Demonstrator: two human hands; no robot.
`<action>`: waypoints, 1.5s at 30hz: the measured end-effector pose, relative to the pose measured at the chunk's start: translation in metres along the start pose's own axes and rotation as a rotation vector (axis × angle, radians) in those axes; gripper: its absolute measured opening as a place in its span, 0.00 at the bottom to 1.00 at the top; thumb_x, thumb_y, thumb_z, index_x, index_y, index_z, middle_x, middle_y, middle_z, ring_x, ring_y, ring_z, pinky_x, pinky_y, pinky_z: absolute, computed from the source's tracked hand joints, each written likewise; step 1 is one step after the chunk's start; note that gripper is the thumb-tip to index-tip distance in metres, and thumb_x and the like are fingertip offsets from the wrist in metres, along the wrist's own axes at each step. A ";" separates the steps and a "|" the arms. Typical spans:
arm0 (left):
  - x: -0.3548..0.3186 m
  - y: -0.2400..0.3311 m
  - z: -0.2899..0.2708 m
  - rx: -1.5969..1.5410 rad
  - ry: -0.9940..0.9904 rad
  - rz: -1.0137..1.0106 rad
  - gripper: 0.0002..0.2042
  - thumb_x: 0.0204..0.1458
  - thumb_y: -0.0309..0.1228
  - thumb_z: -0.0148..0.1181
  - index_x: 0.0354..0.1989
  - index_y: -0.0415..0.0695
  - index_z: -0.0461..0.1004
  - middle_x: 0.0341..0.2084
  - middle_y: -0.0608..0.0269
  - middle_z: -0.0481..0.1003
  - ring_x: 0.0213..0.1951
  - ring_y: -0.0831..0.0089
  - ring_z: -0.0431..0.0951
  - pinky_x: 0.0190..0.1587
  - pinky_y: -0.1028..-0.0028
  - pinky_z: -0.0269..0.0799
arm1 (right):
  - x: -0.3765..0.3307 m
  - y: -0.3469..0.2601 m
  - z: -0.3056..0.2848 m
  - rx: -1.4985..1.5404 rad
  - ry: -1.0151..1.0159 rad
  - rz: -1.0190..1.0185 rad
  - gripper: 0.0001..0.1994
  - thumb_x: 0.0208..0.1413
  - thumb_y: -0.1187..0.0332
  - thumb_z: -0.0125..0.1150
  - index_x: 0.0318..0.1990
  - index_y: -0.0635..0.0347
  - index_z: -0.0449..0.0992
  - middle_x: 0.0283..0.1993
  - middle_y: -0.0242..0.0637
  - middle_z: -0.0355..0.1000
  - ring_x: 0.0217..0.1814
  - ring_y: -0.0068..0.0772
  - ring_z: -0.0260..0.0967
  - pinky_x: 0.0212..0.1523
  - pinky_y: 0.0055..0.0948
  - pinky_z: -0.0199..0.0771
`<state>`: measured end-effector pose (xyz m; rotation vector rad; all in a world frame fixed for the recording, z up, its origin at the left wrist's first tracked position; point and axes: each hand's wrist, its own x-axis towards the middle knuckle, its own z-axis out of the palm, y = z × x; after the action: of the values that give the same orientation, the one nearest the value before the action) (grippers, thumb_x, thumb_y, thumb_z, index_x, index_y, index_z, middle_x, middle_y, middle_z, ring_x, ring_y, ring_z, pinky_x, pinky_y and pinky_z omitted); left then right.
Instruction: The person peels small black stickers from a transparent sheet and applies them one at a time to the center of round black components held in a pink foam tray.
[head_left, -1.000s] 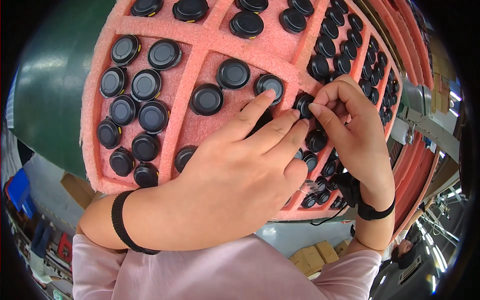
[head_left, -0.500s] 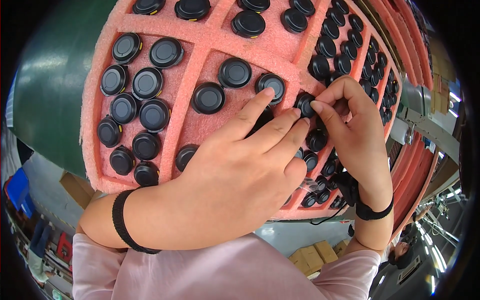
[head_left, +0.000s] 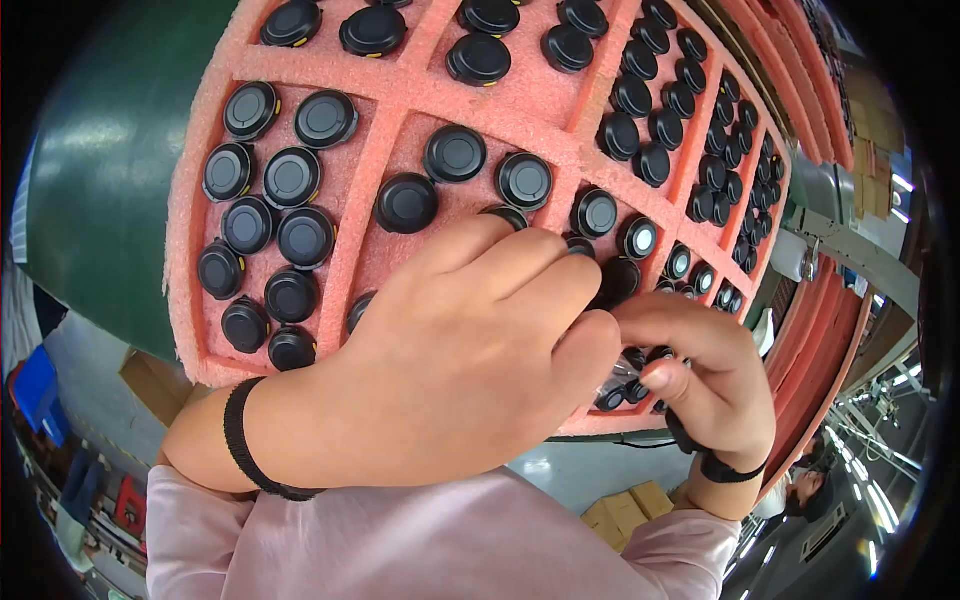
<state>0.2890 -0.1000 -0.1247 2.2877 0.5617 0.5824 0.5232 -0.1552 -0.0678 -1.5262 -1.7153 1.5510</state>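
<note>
Both hands (head_left: 620, 350) together | moved from tray middle to near edge | over black caps (head_left: 620, 390), grip unclear

Both hands (head_left: 560, 350) over black caps (head_left: 290, 180) in pink foam tray (head_left: 400, 85).

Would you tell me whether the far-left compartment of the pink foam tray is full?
Nearly full: the pink foam tray's far-left compartment holds ten black round caps packed closely.
</note>
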 end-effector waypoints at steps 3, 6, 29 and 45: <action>-0.003 0.000 -0.002 -0.006 -0.044 -0.007 0.10 0.48 0.31 0.62 0.37 0.41 0.78 0.40 0.55 0.77 0.40 0.58 0.78 0.45 0.58 0.74 | -0.009 0.001 0.007 -0.037 0.036 0.021 0.14 0.54 0.74 0.72 0.47 0.69 0.80 0.40 0.44 0.79 0.41 0.42 0.76 0.43 0.31 0.75; -0.004 0.000 -0.002 -0.025 -0.073 -0.008 0.12 0.48 0.32 0.64 0.39 0.41 0.79 0.37 0.57 0.76 0.36 0.60 0.77 0.39 0.62 0.73 | -0.013 -0.002 0.014 -0.125 0.097 0.021 0.15 0.53 0.72 0.73 0.47 0.69 0.81 0.41 0.45 0.80 0.42 0.43 0.78 0.44 0.32 0.76; -0.004 -0.003 0.004 -0.100 0.099 0.050 0.14 0.47 0.34 0.69 0.39 0.38 0.79 0.26 0.61 0.74 0.26 0.64 0.75 0.27 0.68 0.69 | -0.015 -0.008 0.029 -0.292 0.207 0.010 0.14 0.53 0.76 0.75 0.42 0.65 0.73 0.41 0.40 0.79 0.41 0.29 0.76 0.44 0.27 0.75; -0.005 -0.003 0.002 -0.156 0.057 0.028 0.14 0.43 0.31 0.74 0.36 0.39 0.79 0.23 0.61 0.75 0.25 0.64 0.77 0.26 0.67 0.71 | -0.015 -0.003 0.033 -0.037 0.278 0.111 0.10 0.54 0.77 0.73 0.41 0.64 0.77 0.39 0.39 0.76 0.38 0.31 0.78 0.39 0.27 0.77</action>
<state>0.2855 -0.1017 -0.1300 2.1400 0.4945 0.6825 0.4997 -0.1836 -0.0705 -1.7875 -1.5331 1.2906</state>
